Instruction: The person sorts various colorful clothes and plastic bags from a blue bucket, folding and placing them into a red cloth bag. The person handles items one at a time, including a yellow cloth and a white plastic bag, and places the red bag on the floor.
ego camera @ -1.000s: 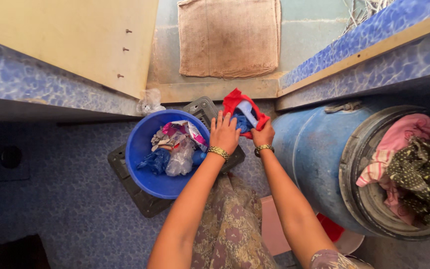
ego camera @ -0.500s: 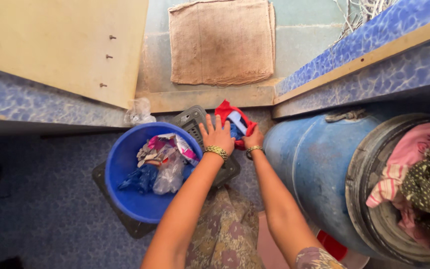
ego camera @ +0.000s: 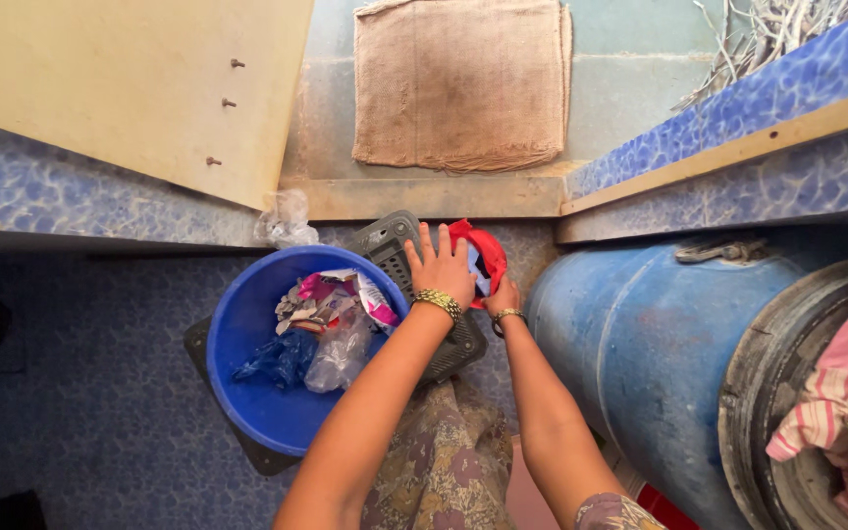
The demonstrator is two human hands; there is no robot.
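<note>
Both hands, left hand (ego camera: 441, 267) and right hand (ego camera: 503, 294), clamped on red cloth bag (ego camera: 478, 250) beside blue tub (ego camera: 267, 373); looked soft, light, best gripped at rim.

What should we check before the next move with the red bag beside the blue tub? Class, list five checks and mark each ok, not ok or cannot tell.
1. Left hand on the red bag: ok, fingers spread over it.
2. Right hand gripping the bag's lower edge: cannot tell, mostly hidden.
3. Blue tub has room: ok, wrappers fill only part.
4. Tub steady on the grey crate: cannot tell.
5. Blue drum clear of the arms: ok, apart on the right.
</note>
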